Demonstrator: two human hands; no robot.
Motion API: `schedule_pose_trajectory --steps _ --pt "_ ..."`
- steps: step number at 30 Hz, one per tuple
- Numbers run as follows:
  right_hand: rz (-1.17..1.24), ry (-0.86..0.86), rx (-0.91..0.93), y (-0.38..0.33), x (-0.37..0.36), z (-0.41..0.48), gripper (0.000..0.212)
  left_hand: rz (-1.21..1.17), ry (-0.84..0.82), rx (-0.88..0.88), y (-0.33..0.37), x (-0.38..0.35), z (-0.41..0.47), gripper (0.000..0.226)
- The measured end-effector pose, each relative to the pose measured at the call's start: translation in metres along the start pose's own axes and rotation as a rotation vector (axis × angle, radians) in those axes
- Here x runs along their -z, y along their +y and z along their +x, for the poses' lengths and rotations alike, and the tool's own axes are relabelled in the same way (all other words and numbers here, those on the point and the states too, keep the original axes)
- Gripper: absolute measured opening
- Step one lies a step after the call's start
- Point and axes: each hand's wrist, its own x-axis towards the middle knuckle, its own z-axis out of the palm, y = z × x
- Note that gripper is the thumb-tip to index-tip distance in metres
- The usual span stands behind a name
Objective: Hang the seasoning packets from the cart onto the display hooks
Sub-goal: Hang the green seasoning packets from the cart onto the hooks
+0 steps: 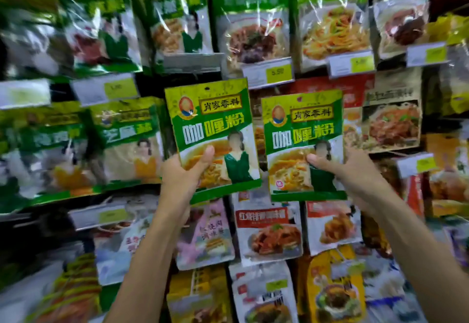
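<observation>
Both forearms [149, 259] reach up and forward. The left hand [181, 174] pinches the left packet [210, 119] at its lower part, thumb in front; the right hand [351, 172] pinches the right packet [302, 129] likewise

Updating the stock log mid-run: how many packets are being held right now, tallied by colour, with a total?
Green packets: 2, one in the left hand, one in the right hand.
Packets of other colours: 0.
Total held: 2.
</observation>
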Motion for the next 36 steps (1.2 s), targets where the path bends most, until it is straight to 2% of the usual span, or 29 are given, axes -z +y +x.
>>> schedule_pose_trajectory --steps 2,5,8,12,14,17,21,26,28,30,32,36 --pt "0.04 -0.069 0.012 -0.009 -0.032 0.01 0.095 0.033 0.038 -0.043 0.011 0.029 0.007 0.024" --pt "0.1 -0.163 -0.002 -0.02 -0.074 0.024 0.099 0.089 0.101 -0.081 0.021 0.068 0.016 0.013" --pt "0.159 -0.262 -0.019 -0.024 -0.108 0.036 0.073 0.102 0.153 -0.061 0.028 0.097 0.022 0.023" --pt "0.21 -0.292 -0.029 -0.023 -0.142 0.059 0.019 0.096 0.213 -0.038 0.031 0.121 0.03 0.026" --pt "0.222 -0.296 -0.027 -0.027 -0.152 0.065 0.005 0.096 0.231 -0.039 0.032 0.129 0.034 0.027" --pt "0.235 -0.287 -0.056 -0.034 -0.16 0.072 0.009 0.085 0.241 -0.051 0.032 0.138 0.039 0.021" --pt "0.225 -0.279 -0.093 -0.037 -0.163 0.074 0.02 0.098 0.268 -0.041 0.03 0.143 0.044 0.028" --pt "0.186 -0.256 -0.098 -0.031 -0.16 0.076 0.017 0.126 0.269 -0.045 0.025 0.138 0.051 0.009" --pt "0.166 -0.254 -0.094 -0.029 -0.16 0.077 0.014 0.128 0.252 -0.029 0.024 0.135 0.052 0.012" --pt "0.163 -0.255 -0.096 -0.027 -0.16 0.079 0.015 0.118 0.233 -0.012 0.025 0.133 0.052 0.027" --pt "0.139 -0.256 -0.106 -0.026 -0.161 0.083 0.024 0.116 0.228 -0.006 0.027 0.131 0.052 0.036" --pt "0.082 -0.241 -0.134 -0.024 -0.162 0.096 0.056 0.125 0.223 0.0 0.03 0.127 0.051 0.034"
